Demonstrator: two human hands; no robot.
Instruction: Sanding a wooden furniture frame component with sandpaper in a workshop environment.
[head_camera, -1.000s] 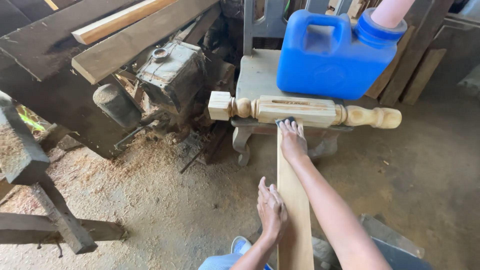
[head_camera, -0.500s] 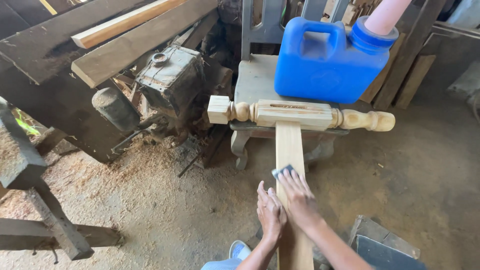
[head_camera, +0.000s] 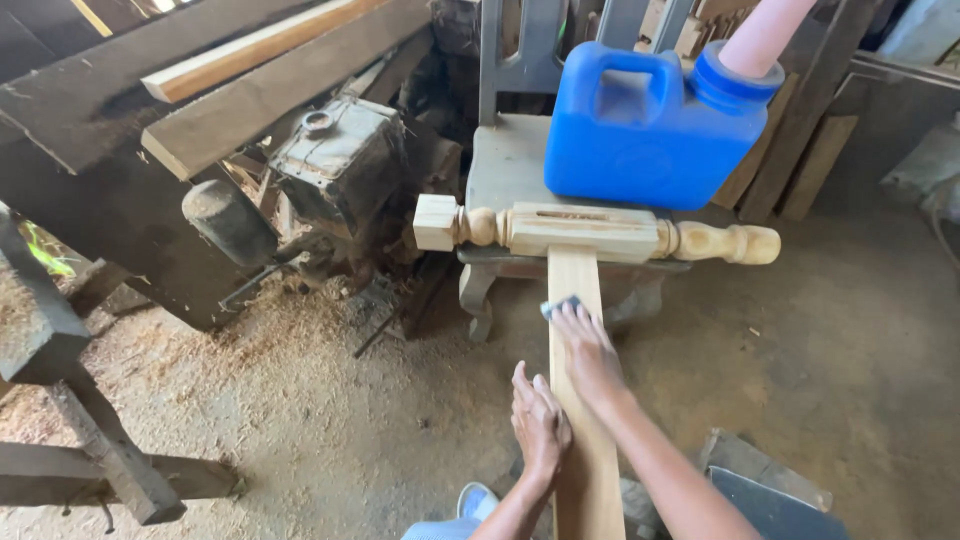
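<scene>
Two hands are laid on the plank (head_camera: 575, 290): the right hand (head_camera: 588, 350) presses a sanding pad (head_camera: 560, 305) beneath flat fingers; the left hand (head_camera: 540, 425), fingers together, steadies the edge.

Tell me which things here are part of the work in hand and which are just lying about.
In use:
long pale wooden plank
small grey-blue sanding pad
right hand
left hand

Lying about:
turned wooden post
blue plastic jerrycan
old grey engine
</scene>
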